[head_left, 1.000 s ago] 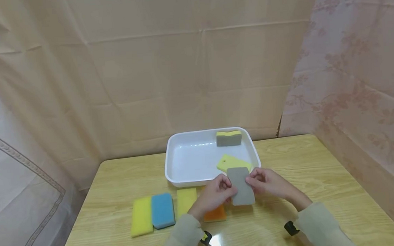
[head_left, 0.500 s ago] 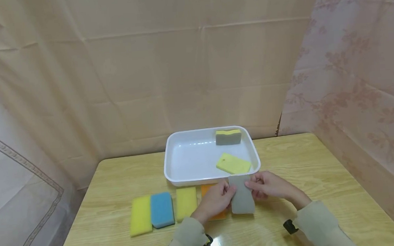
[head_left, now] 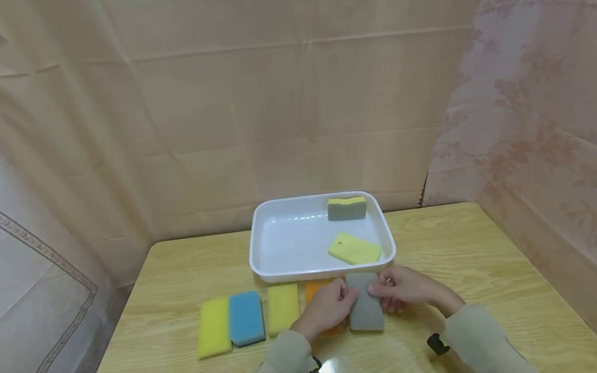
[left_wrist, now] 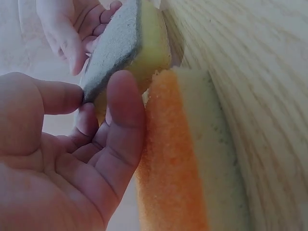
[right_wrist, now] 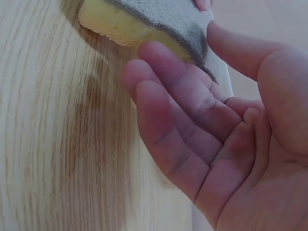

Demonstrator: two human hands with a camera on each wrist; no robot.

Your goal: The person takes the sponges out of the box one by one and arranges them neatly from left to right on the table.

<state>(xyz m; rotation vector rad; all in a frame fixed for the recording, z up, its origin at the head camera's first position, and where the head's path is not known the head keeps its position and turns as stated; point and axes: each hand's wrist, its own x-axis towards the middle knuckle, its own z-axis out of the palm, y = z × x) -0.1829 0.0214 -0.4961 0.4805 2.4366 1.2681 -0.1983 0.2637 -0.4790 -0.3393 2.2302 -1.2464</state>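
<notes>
A sponge with a grey scouring top and yellow foam below [head_left: 365,306] lies between both hands, low over the table in front of the tray. My left hand [head_left: 325,307] pinches its left edge, thumb on the grey top. On the opposite edge my right hand [head_left: 406,287] grips it, with the thumb [right_wrist: 240,50] on the grey face and fingers at the yellow foam. An orange sponge [left_wrist: 171,159] with a pale layer stands right beside my left fingers; in the head view that hand covers part of it.
Left of the orange sponge, a yellow sponge [head_left: 283,310], a blue sponge [head_left: 246,317] and another yellow sponge [head_left: 213,327] lie in a row. Behind them a white tray [head_left: 289,276] holds a flat yellow sponge [head_left: 353,248] and an upright grey-and-yellow sponge [head_left: 347,209].
Both hands have brought the grey-topped sponge down and toward me, away from the tray's front rim, to the right end of the row. The other sponges have stayed put.
</notes>
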